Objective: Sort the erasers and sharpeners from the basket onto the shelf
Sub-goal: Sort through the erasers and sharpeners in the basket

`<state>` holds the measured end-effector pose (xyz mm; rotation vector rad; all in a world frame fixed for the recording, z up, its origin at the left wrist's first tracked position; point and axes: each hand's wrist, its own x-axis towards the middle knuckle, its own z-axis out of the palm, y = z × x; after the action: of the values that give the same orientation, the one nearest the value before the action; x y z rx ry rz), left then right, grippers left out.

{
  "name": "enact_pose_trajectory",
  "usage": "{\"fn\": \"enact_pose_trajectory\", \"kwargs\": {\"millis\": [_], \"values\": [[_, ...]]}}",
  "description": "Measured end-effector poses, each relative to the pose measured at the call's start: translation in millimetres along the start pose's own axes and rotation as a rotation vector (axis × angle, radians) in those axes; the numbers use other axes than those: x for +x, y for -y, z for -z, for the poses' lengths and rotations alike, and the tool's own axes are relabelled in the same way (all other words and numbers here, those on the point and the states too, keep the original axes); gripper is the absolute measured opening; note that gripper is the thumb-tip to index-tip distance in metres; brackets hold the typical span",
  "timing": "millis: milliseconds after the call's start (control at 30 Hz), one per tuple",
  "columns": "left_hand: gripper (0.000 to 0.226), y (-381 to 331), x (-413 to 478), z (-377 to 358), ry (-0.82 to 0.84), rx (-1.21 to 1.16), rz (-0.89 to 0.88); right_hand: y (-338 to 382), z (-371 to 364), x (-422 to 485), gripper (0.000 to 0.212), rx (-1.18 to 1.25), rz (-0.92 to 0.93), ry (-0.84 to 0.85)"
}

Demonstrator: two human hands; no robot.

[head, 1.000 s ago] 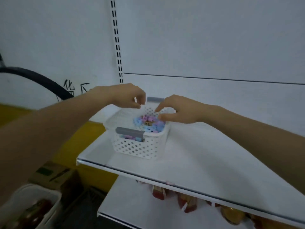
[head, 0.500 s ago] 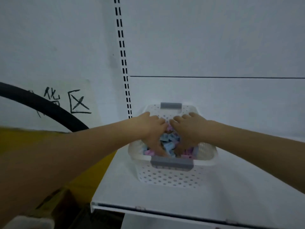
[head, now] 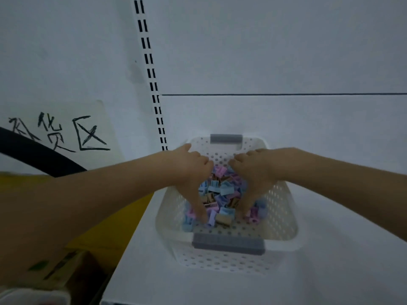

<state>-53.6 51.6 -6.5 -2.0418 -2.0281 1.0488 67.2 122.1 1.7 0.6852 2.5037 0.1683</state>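
Reaching into the white perforated basket (head: 283,208) set on the white shelf (head: 334,274), the left hand (head: 189,172) and right hand (head: 258,170) are pictured sunk in the heap of pastel erasers and sharpeners (head: 222,192), thumbs outstretched. Whether anything is gripped cannot be told.
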Motion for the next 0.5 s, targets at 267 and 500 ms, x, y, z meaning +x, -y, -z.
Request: {"fn": "enact_pose_trajectory", "kwargs": {"millis": [267,500], "values": [[0.124,-11.6,-3.7,-9.0,0.051,0.165,-0.006,-0.1,-11.2,7.0,0.1,-0.172,-0.025,0.018],[0.092,9.0,2.0,11.5,0.119,-0.088,-0.02,-10.8,1.9,3.1,0.085,0.102,0.19,0.115]]}}
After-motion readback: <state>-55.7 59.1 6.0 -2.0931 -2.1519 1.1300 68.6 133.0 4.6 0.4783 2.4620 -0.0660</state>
